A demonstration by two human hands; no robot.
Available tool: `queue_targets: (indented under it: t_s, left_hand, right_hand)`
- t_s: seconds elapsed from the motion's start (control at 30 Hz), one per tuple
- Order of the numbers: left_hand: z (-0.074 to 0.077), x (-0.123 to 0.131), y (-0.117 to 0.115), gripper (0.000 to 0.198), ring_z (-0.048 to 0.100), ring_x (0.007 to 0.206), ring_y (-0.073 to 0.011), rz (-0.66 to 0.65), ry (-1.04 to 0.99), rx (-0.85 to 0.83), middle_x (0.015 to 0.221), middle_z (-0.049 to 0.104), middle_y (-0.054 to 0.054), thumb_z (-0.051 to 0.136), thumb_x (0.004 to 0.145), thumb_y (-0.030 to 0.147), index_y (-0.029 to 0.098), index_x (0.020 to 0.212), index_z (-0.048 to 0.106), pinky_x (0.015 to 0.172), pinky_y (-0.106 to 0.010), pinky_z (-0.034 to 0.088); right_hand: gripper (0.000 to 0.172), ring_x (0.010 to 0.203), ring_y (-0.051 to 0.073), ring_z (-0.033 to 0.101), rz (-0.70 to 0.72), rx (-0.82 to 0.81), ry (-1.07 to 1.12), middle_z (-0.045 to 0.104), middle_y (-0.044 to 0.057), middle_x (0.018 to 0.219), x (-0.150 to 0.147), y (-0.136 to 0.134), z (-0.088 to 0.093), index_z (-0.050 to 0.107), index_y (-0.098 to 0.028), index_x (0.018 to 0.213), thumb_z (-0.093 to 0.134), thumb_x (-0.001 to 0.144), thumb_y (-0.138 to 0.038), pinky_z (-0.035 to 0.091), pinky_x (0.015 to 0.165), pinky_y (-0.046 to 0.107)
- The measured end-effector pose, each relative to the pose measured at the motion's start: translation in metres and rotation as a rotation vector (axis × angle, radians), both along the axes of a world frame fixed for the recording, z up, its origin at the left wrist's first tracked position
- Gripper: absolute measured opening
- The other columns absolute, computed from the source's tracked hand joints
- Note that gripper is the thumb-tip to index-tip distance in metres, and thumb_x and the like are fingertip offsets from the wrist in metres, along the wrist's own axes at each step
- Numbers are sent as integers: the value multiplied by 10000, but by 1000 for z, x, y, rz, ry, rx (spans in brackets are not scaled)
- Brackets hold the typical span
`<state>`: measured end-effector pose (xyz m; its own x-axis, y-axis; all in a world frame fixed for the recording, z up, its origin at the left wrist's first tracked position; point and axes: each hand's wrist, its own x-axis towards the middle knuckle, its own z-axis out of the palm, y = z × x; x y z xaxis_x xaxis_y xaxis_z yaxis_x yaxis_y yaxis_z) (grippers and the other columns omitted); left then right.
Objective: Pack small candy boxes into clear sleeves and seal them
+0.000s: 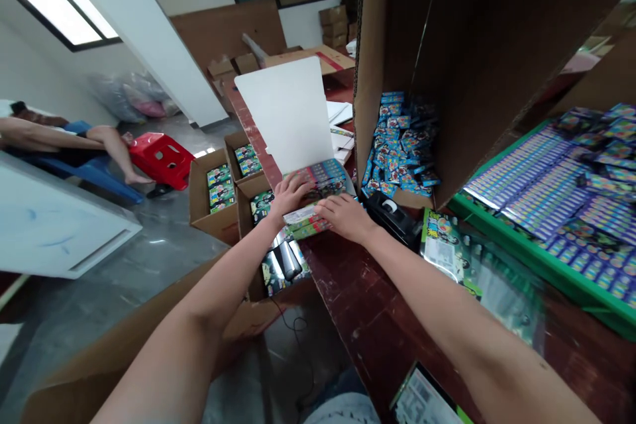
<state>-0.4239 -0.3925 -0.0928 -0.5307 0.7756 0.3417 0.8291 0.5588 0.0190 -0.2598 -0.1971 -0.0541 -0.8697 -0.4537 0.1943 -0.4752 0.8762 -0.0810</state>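
A small printed box (311, 224) with its white lid (287, 112) raised sits at the edge of the dark red table. Rows of small colourful packs (325, 175) fill its far part. My left hand (292, 196) lies over the left side of the box, fingers stretched across the packs. Across the box's front right part, my right hand (342, 215) rests with its fingers laid out, touching the near edge. Both palms face down, and their undersides are hidden. To the right of my right hand lies a black device (392, 217).
Cartons (211, 189) holding green printed boxes stand left of the table (358, 298). A large upright carton (370, 73) holds loose blue packs (397, 146). A green tray (517, 228) of purple packs is at right. A person's legs (106, 146) and a red stool (161, 158) appear at left.
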Motion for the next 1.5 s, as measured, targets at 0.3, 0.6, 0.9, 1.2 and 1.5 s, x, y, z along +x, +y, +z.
queue_targets:
  t_s: [0.3, 0.6, 0.9, 1.2, 1.5]
  left_hand:
    - [10, 26, -19, 408, 482, 1405, -245, -204, -163, -4, 1461, 609, -49, 533, 1007, 473, 284, 1350, 648, 1177, -459, 379]
    - [66, 141, -32, 516, 419, 1467, -338, -243, -169, 198, 1563, 492, -27, 465, 993, 409, 386, 1508, 457, 1200, -624, 307]
    - [7, 247, 42, 402, 594, 1314, -266, -705, -192, -33, 1394, 654, -68, 558, 977, 283, 276, 1378, 589, 1119, -474, 497]
    - [-25, 214, 130, 571, 420, 1463, -341, -598, -193, -228, 1590, 433, -173, 619, 960, 389, 162, 1467, 493, 1140, -521, 420]
    - [-9, 239, 109, 326, 687, 1137, -275, -828, -114, -50, 1249, 712, -127, 498, 991, 231, 176, 1290, 616, 964, -429, 553]
  right_hand:
    - [470, 870, 253, 714, -1, -1, -221, 749, 58, 1024, 5, -4, 9, 596, -219, 1128, 745, 806, -527, 472, 677, 317]
    - [805, 1303, 340, 471, -166, -33, -124, 518, 185, 1430, 53, -15, 7, 471, -146, 1404, 823, 778, -510, 433, 1022, 457]
    - [626, 1362, 307, 418, -488, -254, 65, 475, 150, 1514, 105, 48, 20, 481, -172, 1445, 422, 1004, -612, 327, 1157, 463]
    - [479, 1426, 315, 461, -742, -158, -139, 523, 124, 1537, 243, 113, -48, 570, -208, 1423, 532, 1007, -442, 418, 1144, 496]
    - [347, 1035, 252, 709, -1053, -673, 300, 735, 99, 1162, 369, 117, -24, 615, -257, 1295, 476, 1027, -430, 566, 918, 399]
